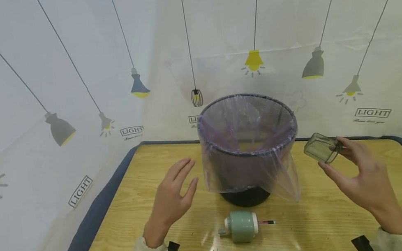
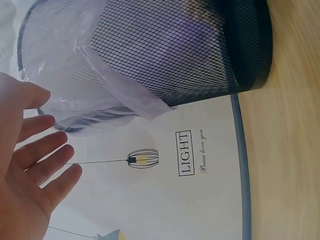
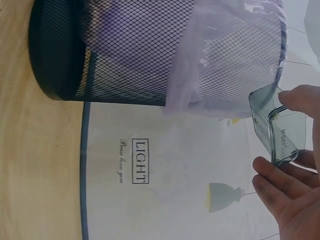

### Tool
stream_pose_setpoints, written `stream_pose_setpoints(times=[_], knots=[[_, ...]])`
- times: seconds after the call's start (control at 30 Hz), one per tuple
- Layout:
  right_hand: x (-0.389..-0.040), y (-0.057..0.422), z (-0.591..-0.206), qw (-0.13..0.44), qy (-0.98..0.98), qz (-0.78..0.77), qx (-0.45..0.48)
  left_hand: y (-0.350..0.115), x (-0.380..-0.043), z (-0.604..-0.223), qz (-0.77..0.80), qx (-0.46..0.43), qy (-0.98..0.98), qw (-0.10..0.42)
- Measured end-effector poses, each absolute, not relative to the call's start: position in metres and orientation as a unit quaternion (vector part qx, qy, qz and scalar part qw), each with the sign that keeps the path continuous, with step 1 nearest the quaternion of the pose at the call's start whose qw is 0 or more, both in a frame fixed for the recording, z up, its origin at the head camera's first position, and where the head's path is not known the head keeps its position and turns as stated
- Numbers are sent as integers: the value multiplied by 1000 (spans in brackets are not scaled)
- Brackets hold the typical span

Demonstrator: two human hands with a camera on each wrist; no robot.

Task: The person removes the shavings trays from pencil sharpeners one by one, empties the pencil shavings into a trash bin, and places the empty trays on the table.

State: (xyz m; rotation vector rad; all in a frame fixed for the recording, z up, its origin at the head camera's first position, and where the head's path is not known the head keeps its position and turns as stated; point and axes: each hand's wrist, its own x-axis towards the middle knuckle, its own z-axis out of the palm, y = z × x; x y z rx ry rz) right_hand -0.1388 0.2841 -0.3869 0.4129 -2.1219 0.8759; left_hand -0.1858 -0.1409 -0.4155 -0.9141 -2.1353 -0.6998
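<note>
My right hand pinches a see-through grey-green plastic shavings drawer between thumb and fingertips, at the right side of the wastebasket's rim. In the right wrist view the drawer is tilted, with small lettering on one wall. The black mesh wastebasket has a thin purple bag folded over its rim. To the left of the basket hovers my left hand, fingers spread and holding nothing; the left wrist view shows this hand beside the bag-covered rim.
A green pencil sharpener lies in front of the basket, with a pencil sticking out of its right end. Small dark specks dot the wooden table. Behind stands a white cloth backdrop printed with lamps.
</note>
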Motion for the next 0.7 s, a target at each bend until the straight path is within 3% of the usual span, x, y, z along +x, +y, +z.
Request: stream_pose_setpoints(times=[0.7], knots=[[-122, 290, -428, 307, -874, 364, 101, -156, -185, -435, -251, -328, -845, 341]])
